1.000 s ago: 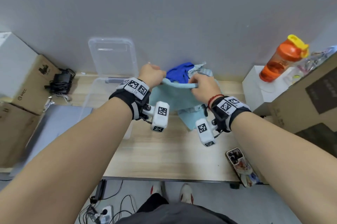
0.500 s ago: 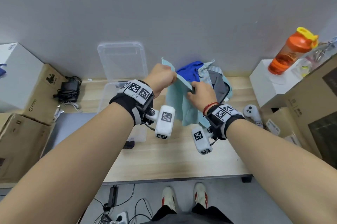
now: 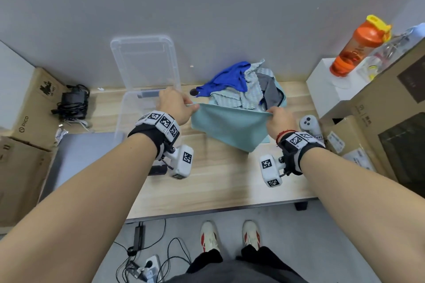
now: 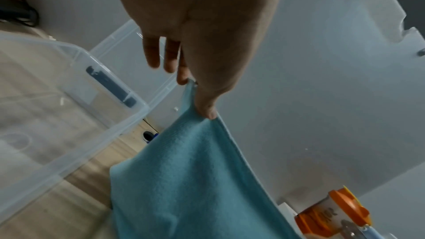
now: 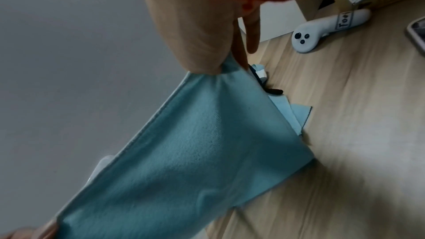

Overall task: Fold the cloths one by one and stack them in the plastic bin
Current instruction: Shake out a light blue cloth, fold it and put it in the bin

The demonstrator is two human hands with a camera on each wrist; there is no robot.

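A light teal cloth [image 3: 227,127] [image 4: 190,179] [image 5: 195,155] hangs stretched between both hands above the wooden table [image 3: 218,181]. My left hand [image 3: 176,105] [image 4: 195,86] pinches its upper left corner between thumb and forefinger. My right hand [image 3: 276,118] [image 5: 220,64] pinches the upper right corner. Behind the cloth lies a heap of cloths [image 3: 243,88]: a royal blue one, a pale checked one and a grey one. The clear plastic bin [image 3: 128,117] [image 4: 76,97] stands on the table to the left of the left hand, its lid [image 3: 145,61] leaning on the wall.
A white controller [image 3: 310,125] [image 5: 322,30] lies right of the right hand, beside cardboard boxes [image 3: 379,117]. An orange shaker bottle [image 3: 356,47] stands on a white box at the back right. A brown box and a black charger [image 3: 73,103] sit at the left.
The hands have drawn apart, left hand leftward and right hand rightward. The teal cloth, bunched between them before, now hangs spread and taut by its top edge.
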